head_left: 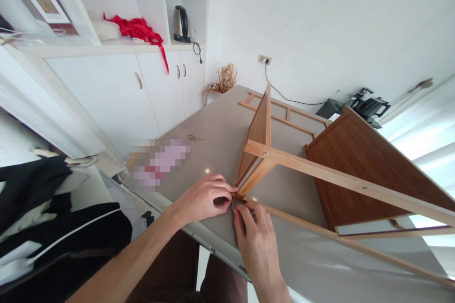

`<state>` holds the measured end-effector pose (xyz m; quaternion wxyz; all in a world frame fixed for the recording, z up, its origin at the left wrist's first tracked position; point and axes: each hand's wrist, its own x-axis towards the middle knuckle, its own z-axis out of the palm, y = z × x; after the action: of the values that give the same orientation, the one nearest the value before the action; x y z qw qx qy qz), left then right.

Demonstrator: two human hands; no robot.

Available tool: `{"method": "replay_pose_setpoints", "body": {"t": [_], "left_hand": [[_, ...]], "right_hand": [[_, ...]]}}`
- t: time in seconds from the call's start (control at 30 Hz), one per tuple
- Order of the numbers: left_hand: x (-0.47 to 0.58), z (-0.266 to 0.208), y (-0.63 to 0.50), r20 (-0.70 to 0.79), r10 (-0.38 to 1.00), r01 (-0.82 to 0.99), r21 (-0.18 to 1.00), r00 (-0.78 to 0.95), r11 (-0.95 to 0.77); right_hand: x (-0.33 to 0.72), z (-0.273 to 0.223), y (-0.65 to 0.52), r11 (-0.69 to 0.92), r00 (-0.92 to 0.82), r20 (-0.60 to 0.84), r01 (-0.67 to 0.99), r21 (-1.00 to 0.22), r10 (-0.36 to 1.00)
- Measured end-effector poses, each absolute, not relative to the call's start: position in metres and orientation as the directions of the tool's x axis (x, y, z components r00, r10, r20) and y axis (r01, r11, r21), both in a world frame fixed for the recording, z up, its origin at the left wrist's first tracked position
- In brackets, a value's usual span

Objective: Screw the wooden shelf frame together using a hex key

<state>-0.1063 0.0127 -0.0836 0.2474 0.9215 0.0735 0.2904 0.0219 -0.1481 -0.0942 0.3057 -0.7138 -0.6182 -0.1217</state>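
A partly joined wooden frame (320, 170) stands on a grey table (213, 151), with a narrow upright panel (260, 118) at its left end and a wide brown panel (377, 180) at the right. My left hand (208, 199) pinches at the bottom corner, where the lower rail (305, 219) meets the upright. Close beside it, my right hand (259, 232) has its thumb and fingers drawn together at the same joint. Something small and metallic shows between the fingertips, too small to name.
Several small screws (195, 138) lie on the table, near a pixelated pinkish item (167, 158). Another slatted wooden frame (302, 116) rests farther back. Black appliances (369, 106) stand by the wall. Dark clothing (88, 232) is at left, below white cabinets (106, 90).
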Motion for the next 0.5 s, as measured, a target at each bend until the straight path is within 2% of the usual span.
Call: {"method": "replay_pose_setpoints", "body": {"t": [0.5], "left_hand": [[-0.106,-0.084,0.0128,0.505,0.297,0.026,0.476,0.81,-0.879]], "right_hand": [[0.0255,-0.098,-0.1481,-0.016,0.222,0.499,0.924,-0.383,0.838]]}}
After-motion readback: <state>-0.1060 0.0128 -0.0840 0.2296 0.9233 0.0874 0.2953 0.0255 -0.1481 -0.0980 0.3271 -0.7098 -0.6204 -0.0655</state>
